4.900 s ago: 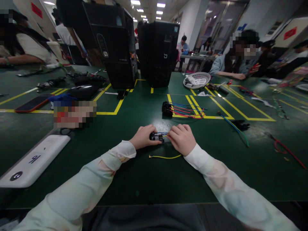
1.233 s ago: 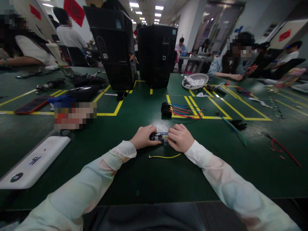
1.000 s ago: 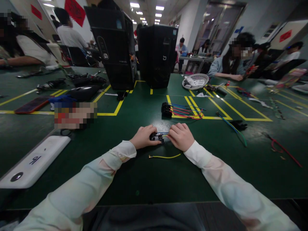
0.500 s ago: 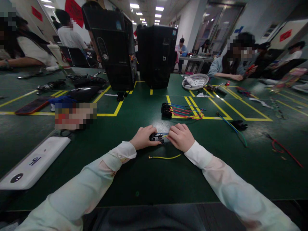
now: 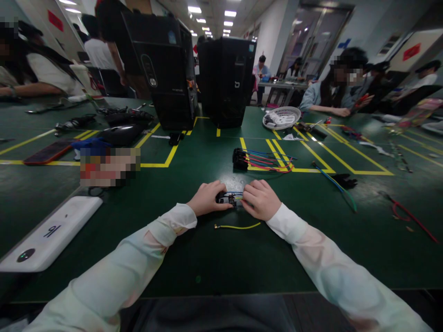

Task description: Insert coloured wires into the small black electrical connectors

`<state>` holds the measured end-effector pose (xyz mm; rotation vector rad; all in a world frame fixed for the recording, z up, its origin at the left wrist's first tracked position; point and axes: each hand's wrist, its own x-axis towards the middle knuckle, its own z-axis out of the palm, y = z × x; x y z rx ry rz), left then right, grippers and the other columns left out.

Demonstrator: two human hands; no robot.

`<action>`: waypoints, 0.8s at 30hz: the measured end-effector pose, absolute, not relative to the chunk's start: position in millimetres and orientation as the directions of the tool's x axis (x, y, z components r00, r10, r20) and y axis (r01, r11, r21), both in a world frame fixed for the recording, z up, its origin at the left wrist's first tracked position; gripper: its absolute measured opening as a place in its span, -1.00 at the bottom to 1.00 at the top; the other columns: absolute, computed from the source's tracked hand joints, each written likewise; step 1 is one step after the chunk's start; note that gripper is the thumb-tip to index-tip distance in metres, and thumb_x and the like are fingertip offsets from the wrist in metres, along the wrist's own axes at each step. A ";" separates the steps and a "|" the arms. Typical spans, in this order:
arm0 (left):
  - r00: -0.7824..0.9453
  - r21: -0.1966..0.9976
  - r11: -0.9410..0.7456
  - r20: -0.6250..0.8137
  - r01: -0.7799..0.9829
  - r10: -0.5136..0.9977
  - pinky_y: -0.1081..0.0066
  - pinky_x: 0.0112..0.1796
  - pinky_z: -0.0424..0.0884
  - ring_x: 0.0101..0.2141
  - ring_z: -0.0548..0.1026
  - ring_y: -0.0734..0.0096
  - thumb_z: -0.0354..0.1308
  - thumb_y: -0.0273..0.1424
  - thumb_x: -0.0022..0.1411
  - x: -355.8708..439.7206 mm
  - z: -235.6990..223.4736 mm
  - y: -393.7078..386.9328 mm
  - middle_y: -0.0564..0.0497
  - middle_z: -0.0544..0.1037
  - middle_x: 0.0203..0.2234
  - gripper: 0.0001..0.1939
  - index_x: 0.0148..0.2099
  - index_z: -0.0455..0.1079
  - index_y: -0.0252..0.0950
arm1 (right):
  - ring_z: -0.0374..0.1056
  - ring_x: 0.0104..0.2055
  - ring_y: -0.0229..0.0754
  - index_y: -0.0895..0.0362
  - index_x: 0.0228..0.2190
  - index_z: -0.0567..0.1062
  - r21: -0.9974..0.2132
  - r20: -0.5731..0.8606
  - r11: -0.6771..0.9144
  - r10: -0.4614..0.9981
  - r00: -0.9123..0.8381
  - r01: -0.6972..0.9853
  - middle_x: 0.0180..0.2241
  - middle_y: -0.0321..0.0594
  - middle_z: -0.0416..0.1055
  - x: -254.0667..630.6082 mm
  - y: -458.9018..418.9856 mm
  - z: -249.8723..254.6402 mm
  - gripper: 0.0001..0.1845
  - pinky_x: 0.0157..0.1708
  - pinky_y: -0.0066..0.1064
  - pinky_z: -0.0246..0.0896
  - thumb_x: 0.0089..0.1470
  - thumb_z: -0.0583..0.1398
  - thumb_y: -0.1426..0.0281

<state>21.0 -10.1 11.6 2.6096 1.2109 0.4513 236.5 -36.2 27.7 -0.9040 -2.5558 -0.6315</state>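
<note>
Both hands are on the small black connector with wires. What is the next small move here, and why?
Probably press the wire end into the small black connector. The left hand steadies it on the green table, and the right hand pinches thin wires at its side. A loose yellow wire lies just in front, likely for later.

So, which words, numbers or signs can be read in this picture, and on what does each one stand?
"16", seen upside down, on the white device at the left table edge.
A single logo mark on the right black computer case; not clearly a letter.
Brand text on the left black computer case: too small.
Red wall signs: too blurred.
</note>
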 end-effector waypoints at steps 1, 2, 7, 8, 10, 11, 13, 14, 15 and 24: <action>0.613 0.332 -0.634 0.177 0.699 0.770 0.35 -0.28 0.16 -0.27 0.35 0.31 0.10 -0.02 0.02 21.1 11.8 -10.2 0.04 0.35 -0.30 -0.58 -0.24 0.26 -0.25 | 0.07 -0.30 -0.18 0.15 -0.51 0.34 0.289 0.456 0.703 0.496 -0.739 0.650 -0.44 -0.22 0.29 236.6 -36.3 27.7 -0.77 -0.29 -0.30 -0.16 0.11 0.03 0.32; 0.615 0.334 -0.634 0.176 0.698 0.769 0.35 -0.28 0.16 -0.27 0.35 0.30 0.10 -0.02 0.03 21.2 12.1 -10.3 0.04 0.35 -0.29 -0.58 -0.24 0.26 -0.25 | 0.07 -0.30 -0.18 0.15 -0.51 0.34 0.290 0.451 0.700 0.501 -0.738 0.653 -0.44 -0.22 0.30 236.6 -36.5 27.8 -0.77 -0.30 -0.30 -0.16 0.11 0.03 0.32; 0.615 0.334 -0.632 0.170 0.699 0.770 0.35 -0.29 0.17 -0.27 0.35 0.30 0.11 -0.03 0.03 21.6 13.4 -10.7 0.03 0.35 -0.29 -0.58 -0.23 0.26 -0.25 | 0.06 -0.30 -0.17 0.14 -0.48 0.35 0.300 0.475 0.628 0.555 -0.683 0.718 -0.42 -0.20 0.30 235.0 -39.0 29.9 -0.76 -0.30 -0.28 -0.17 0.13 0.02 0.30; 0.614 0.334 -0.631 0.171 0.700 0.771 0.35 -0.29 0.17 -0.27 0.35 0.30 0.11 -0.03 0.02 21.6 13.4 -10.7 0.03 0.35 -0.29 -0.58 -0.23 0.26 -0.26 | 0.06 -0.30 -0.17 0.14 -0.48 0.35 0.299 0.474 0.627 0.556 -0.683 0.719 -0.42 -0.20 0.30 234.7 -39.3 30.4 -0.77 -0.30 -0.28 -0.18 0.13 0.02 0.31; 0.608 0.333 -0.628 0.176 0.704 0.774 0.35 -0.28 0.17 -0.27 0.35 0.30 0.11 -0.03 0.02 21.6 13.0 -10.7 0.03 0.35 -0.29 -0.58 -0.23 0.26 -0.25 | 0.05 -0.30 -0.17 0.14 -0.48 0.35 0.291 0.457 0.653 0.547 -0.701 0.699 -0.43 -0.21 0.29 234.6 -39.1 30.9 -0.78 -0.30 -0.29 -0.18 0.12 0.02 0.31; 0.604 0.333 -0.625 0.177 0.706 0.777 0.34 -0.28 0.17 -0.27 0.35 0.30 0.11 -0.03 0.02 21.6 12.7 -10.8 0.03 0.35 -0.29 -0.58 -0.23 0.26 -0.25 | 0.05 -0.30 -0.17 0.14 -0.48 0.35 0.283 0.443 0.675 0.538 -0.717 0.681 -0.43 -0.21 0.29 234.8 -38.6 30.8 -0.78 -0.31 -0.29 -0.17 0.12 0.02 0.32; 0.600 0.331 -0.623 0.180 0.709 0.779 0.34 -0.27 0.17 -0.27 0.35 0.31 0.11 -0.03 0.02 21.7 12.1 -11.0 0.03 0.36 -0.29 -0.58 -0.24 0.26 -0.25 | 0.04 -0.31 -0.18 0.15 -0.50 0.34 0.265 0.415 0.714 0.522 -0.745 0.648 -0.44 -0.21 0.28 235.5 -37.2 29.9 -0.80 -0.32 -0.31 -0.17 0.10 0.03 0.34; 0.599 0.330 -0.622 0.182 0.709 0.780 0.34 -0.27 0.17 -0.27 0.35 0.31 0.11 -0.03 0.02 21.8 11.9 -11.1 0.03 0.36 -0.29 -0.59 -0.24 0.25 -0.26 | 0.04 -0.32 -0.19 0.15 -0.50 0.34 0.258 0.406 0.725 0.518 -0.753 0.638 -0.43 -0.21 0.28 235.9 -36.5 29.3 -0.81 -0.33 -0.32 -0.17 0.10 0.04 0.36; 0.598 0.329 -0.622 0.183 0.710 0.780 0.35 -0.28 0.17 -0.27 0.35 0.31 0.11 -0.03 0.02 21.9 11.7 -11.2 0.03 0.36 -0.29 -0.59 -0.25 0.25 -0.26 | 0.04 -0.33 -0.19 0.15 -0.50 0.34 0.256 0.402 0.728 0.518 -0.755 0.636 -0.43 -0.21 0.28 236.2 -36.0 28.8 -0.82 -0.33 -0.33 -0.17 0.09 0.04 0.36; 0.597 0.334 -0.621 0.185 0.709 0.781 0.36 -0.29 0.18 -0.29 0.35 0.31 0.10 -0.02 0.02 21.2 11.5 -10.4 0.04 0.35 -0.31 -0.58 -0.25 0.25 -0.25 | 0.05 -0.31 -0.18 0.14 -0.49 0.36 0.347 0.501 0.612 0.520 -0.692 0.711 -0.44 -0.21 0.29 235.4 -40.7 32.4 -0.80 -0.29 -0.28 -0.19 0.12 0.03 0.35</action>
